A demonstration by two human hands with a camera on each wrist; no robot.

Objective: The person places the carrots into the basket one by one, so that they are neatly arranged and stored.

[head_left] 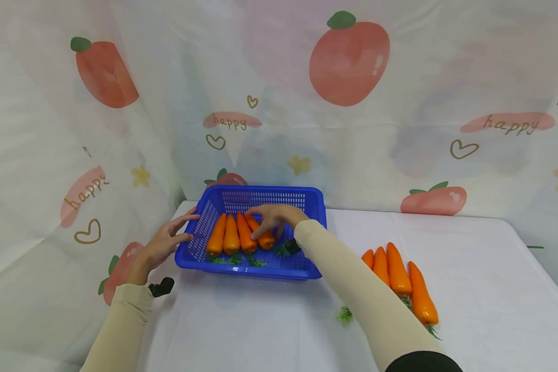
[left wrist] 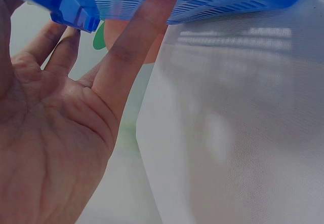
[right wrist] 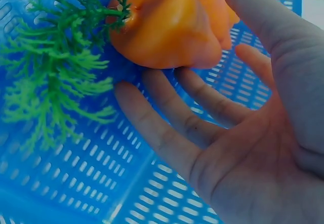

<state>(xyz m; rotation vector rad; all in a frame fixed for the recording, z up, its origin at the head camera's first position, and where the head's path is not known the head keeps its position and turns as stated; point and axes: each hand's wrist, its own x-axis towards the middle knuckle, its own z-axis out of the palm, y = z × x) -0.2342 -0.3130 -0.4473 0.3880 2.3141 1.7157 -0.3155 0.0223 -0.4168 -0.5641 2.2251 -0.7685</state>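
Observation:
Several orange toy carrots point(head_left: 231, 235) with feathery green tops lie side by side in a blue perforated plastic basket point(head_left: 256, 271). My right hand point(head_left: 279, 214) is inside the basket, over the rightmost carrot point(right wrist: 162, 29) there. Its loosely extended fingers point(right wrist: 157, 125) reach along that carrot's side, and the thumb is on the other side. At the basket's left end, my left hand point(head_left: 160, 248) touches the rim with spread, fairly straight fingers. The left wrist view shows its palm facing the basket wall point(left wrist: 202, 1), one fingertip against the slotted side.
More carrots point(head_left: 420, 294) lie on the white tablecloth point(head_left: 483, 268) to the right, partly hidden by my right sleeve point(head_left: 353, 284). A green carrot top point(head_left: 344, 315) peeks out left of that sleeve. A fruit-printed cloth point(head_left: 279, 62) hangs behind the basket and along the left.

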